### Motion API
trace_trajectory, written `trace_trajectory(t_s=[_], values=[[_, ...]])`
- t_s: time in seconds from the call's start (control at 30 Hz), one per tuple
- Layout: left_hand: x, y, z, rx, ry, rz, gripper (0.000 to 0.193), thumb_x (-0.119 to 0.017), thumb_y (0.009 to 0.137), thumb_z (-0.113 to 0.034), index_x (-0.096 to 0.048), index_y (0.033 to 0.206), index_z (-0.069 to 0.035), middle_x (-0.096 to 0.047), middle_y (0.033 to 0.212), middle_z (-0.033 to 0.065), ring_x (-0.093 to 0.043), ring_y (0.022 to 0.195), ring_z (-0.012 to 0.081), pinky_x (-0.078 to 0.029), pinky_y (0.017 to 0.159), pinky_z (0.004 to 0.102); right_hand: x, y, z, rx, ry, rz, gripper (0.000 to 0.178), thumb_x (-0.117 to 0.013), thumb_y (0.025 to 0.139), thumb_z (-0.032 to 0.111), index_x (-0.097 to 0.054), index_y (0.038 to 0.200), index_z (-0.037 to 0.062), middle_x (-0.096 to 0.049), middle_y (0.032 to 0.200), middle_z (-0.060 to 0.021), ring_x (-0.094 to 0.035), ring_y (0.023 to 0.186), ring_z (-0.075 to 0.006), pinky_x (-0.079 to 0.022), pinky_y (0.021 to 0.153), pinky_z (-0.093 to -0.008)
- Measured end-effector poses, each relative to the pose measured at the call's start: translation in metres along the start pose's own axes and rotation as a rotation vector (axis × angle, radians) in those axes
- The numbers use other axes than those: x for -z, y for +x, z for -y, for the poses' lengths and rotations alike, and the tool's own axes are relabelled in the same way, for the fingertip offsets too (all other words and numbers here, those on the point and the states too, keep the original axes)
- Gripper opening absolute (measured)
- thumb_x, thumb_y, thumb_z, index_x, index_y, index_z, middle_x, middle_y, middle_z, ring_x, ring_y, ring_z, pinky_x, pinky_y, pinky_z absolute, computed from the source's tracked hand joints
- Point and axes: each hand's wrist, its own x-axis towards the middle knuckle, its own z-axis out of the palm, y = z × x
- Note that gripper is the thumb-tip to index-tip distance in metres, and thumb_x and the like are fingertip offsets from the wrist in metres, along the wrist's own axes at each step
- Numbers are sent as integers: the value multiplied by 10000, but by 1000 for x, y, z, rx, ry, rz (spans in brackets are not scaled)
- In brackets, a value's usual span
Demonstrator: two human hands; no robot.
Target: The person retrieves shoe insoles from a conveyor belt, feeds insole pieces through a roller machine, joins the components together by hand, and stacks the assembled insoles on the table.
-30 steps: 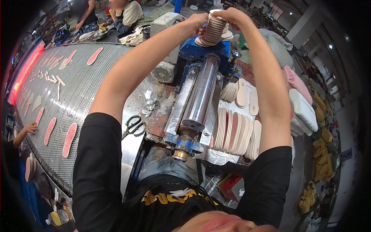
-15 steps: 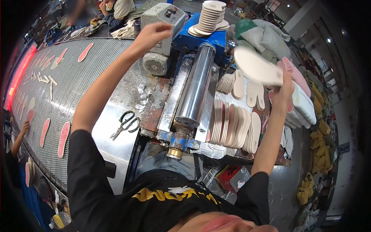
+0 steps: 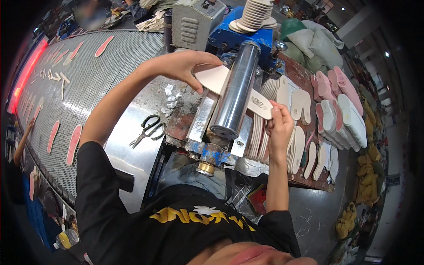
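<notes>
Although grey-floored, a workshop (image 3: pixel 307 216) with red-brown bench (image 3: pixel 300 71) beneath roller (image 3: pixel 236 92) and insole (image 3: pixel 214 78).

Pink insoles (image 3: pixel 74 145) lay spread over the mesh bed (image 3: pixel 95 90); scissors (image 3: pixel 143 134) rested on the metal panel (image 3: pixel 128 161); pale insoles (image 3: pixel 310 160) lay on the reddish bench (image 3: pixel 304 71)

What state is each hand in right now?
Left hand: open, curved around the broad end of a flat, cream, foot-shaped insole; firm contact can't be told.
Right hand: closed, pinching the insole's narrower end.
</notes>
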Motion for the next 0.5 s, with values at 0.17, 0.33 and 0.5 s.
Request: trace_trajectory(t_s=[0.17,0.33,0.5], values=[[20,-25,15,-17,191,57,881,-843,563,-101,-441,1343,-23,-518,1315,126,-520,1192,278,-421,1019,371,-4,-13,18,58,-62,129,292,-522,956,197,-593,1154,-5,-435,603,60,-335,493,-8,-227,428,-179],[-11,-97,42,165,-214,-66,887,-835,625,-136,-408,1402,-115,-486,1354,137,-521,1182,319,-437,1012,413,21,-19,3,49,-16,98,324,-471,972,156,-535,1236,-21,-392,579,41,-293,441,-16,-203,394,-175],[-115,-232,66,590,-1222,-530,659,-488,934,-503,-356,1421,-79,-537,1279,170,-604,1081,317,-497,939,435,49,-37,-25,-27,42,9,244,-496,971,146,-564,1134,-22,-418,617,25,-321,465,-18,-236,400,-162]])
